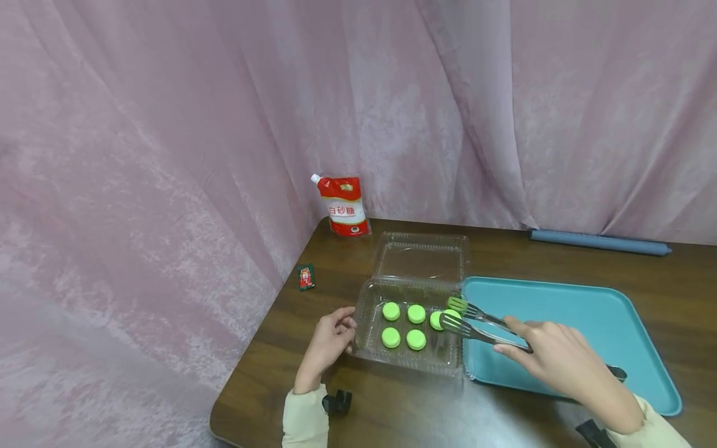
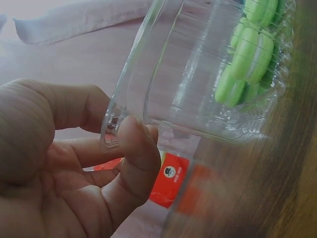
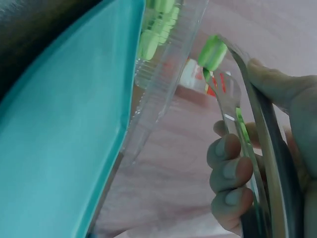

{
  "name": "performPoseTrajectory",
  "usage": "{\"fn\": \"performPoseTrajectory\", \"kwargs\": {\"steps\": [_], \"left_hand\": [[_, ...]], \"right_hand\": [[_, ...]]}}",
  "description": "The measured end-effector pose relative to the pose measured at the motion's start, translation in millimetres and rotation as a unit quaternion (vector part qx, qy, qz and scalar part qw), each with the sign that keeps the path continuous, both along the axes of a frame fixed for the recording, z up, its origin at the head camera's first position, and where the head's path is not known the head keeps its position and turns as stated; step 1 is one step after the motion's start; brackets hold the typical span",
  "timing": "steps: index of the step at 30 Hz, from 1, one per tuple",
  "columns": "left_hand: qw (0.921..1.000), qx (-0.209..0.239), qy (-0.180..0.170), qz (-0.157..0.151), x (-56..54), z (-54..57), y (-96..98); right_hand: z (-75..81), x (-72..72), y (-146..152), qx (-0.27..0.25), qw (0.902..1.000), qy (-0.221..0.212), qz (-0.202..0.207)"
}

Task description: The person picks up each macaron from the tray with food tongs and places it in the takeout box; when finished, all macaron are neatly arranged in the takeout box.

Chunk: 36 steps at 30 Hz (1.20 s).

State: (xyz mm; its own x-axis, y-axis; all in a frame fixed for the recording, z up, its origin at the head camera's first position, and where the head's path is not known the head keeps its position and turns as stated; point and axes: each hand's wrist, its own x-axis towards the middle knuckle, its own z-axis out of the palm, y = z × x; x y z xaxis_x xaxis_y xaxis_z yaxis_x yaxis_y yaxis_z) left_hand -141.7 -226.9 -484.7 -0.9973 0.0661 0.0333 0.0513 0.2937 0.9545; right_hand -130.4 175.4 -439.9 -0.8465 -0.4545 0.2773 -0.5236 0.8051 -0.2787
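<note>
The right hand [image 1: 566, 358] clamps tongs [image 1: 486, 337] round a macaron [image 3: 213, 52], likely light, fragile, best held by both shells; the left hand [image 1: 327, 338] pinches the clamshell [image 1: 403, 363].

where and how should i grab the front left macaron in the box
Probably best to pinch the front-left macaron by its left and right edges, coming from above: it lies flat with gaps on both sides, the clear box walls it in all round, and the lid is folded back.

Glossy plas. box [image 1: 404, 361]; lwr R: shiny metal tongs [image 1: 486, 336], smooth plas. tray [image 1: 566, 305]; glossy wood table [image 1: 269, 379]; top: velvety cloth curtain [image 1: 392, 124].
</note>
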Motion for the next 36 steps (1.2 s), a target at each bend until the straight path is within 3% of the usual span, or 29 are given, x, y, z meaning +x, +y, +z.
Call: {"fn": "performPoseTrajectory", "kwargs": {"steps": [10,19,26,36], "left_hand": [[1.0,0.007,-0.002,0.002,0.5,2.1,-0.2],[1.0,-0.008,0.002,0.001,1.0,0.7,-0.5],[0.9998,-0.019,0.0,0.001,1.5,2.0,0.2],[0.9997,-0.025,0.005,0.0,3.3,4.1,0.7]], "right_hand": [[20.1,-14.8,-12.3,0.049,0.9964,-0.002,0.069],[29.4,-24.8,-24.7,0.099,0.9866,0.013,0.129],[30.7,-30.5,-37.7,0.123,0.982,-0.005,0.144],[32.6,-34.1,-48.2,0.128,0.9797,0.002,0.154]]}}
